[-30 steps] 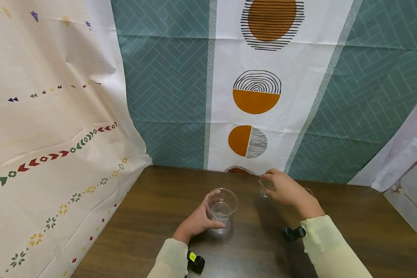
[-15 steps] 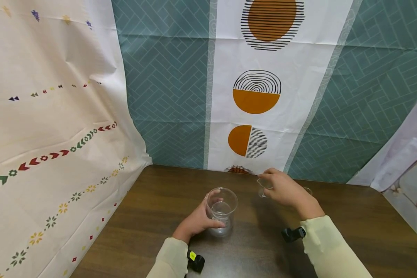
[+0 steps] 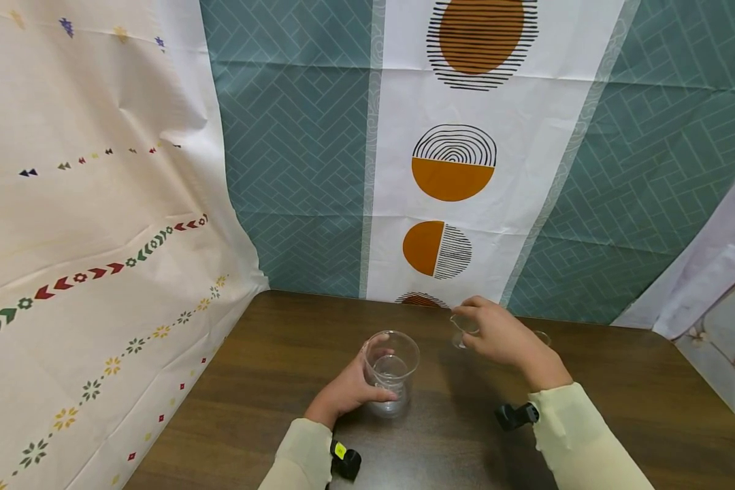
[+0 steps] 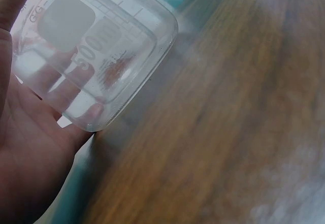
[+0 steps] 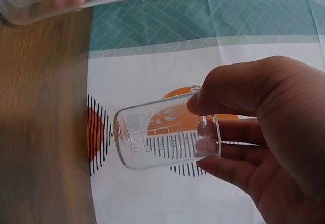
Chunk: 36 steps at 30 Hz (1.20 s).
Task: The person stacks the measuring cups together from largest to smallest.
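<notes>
Small beaker (image 5: pixel 165 132) is held near its rim, thumb on one side and fingers on the other, by the right hand (image 3: pixel 493 330); it hangs close to upright, base down, clear of the table (image 3: pixel 294 367). Large beaker (image 4: pixel 111 41), marked 500 ml, is gripped round its side by the left hand (image 3: pixel 355 388), mouth up, with an inner glass vessel (image 3: pixel 390 368) nested inside; whether its base bears on the table cannot be told. Governing relation, as judged: the large beaker's mouth lies to the left of the small beaker and nearer the person, a gap between them. Both long axes run roughly vertical; the right hand is nearer the far edge.
</notes>
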Tool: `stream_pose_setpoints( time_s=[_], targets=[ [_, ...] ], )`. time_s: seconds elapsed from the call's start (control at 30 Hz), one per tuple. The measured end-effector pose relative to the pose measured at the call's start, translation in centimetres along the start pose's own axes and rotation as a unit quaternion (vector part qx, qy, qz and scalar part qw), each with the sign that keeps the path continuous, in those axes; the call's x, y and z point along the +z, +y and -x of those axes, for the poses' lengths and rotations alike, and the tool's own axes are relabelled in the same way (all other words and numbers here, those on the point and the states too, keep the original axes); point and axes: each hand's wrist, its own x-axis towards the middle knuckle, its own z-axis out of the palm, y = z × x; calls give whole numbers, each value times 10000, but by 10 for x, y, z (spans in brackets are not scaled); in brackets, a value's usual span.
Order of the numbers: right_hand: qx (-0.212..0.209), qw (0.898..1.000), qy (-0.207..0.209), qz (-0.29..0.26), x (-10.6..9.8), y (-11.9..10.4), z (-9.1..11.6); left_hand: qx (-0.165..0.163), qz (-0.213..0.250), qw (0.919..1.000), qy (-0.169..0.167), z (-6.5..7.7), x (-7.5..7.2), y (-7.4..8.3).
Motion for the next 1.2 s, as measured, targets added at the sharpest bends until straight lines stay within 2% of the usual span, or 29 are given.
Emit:
stream_pose_setpoints(
  time_s=[0.6, 0.87, 1.2],
  targets=[
    [-238, 9996, 150, -84, -1, -14, 3, -77, -27, 10000, 48, 6, 0, -3],
    [-99, 9998, 108, -117, -6, -18, 3, -50, 117, 9999, 16, 3, -1, -1],
    [-393, 9988, 272, -110, -9, -23, 2, -20, 66, 10000, 21, 1, -1, -1]
  ],
)
